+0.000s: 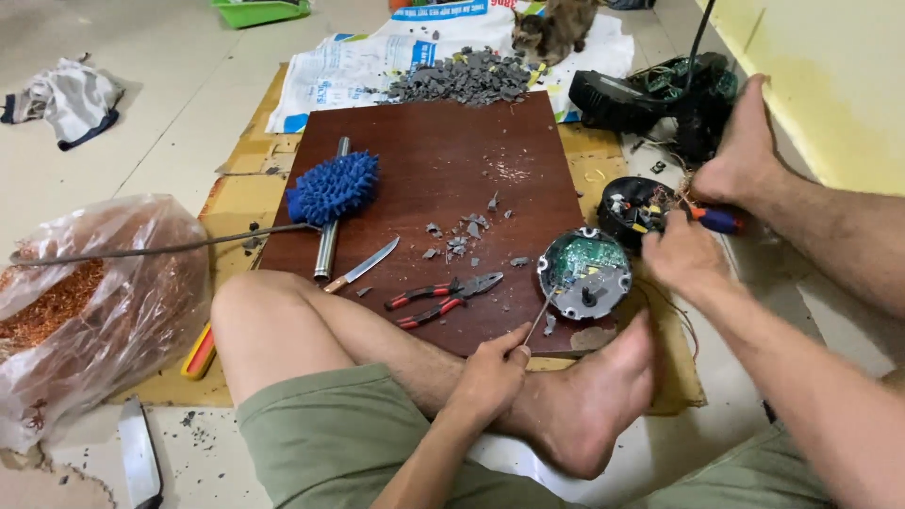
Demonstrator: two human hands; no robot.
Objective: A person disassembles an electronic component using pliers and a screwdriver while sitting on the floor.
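You are sitting cross-legged on the floor, your left hand (490, 372) resting against your ankle with fingers pinched closed around a thin metal rod (540, 319) whose tip is reaching toward the round grey housing with a green circuit board (584, 273) lying at the near right edge of the dark brown wooden board (443, 188). That housing is already lying open, board exposed, so the opening-up looks done; stripping its parts looks still ahead. Just past it, your right hand (683, 254) is curling closed around a screwdriver with a blue and orange handle (716, 220), working at the black round casing full of coloured wires (633, 207), which is looking only partly gutted. Red-handled pliers (443, 297) and a wooden-handled knife (363, 267) are lying idle mid-board among grey chips. Farther off, a pile of grey broken fragments (462, 77) is suggesting much breaking already done, while black casings with tangled wiring (660, 94) are waiting untouched. At your left, a clear plastic bag of copper wire (85, 302) is sitting well filled.
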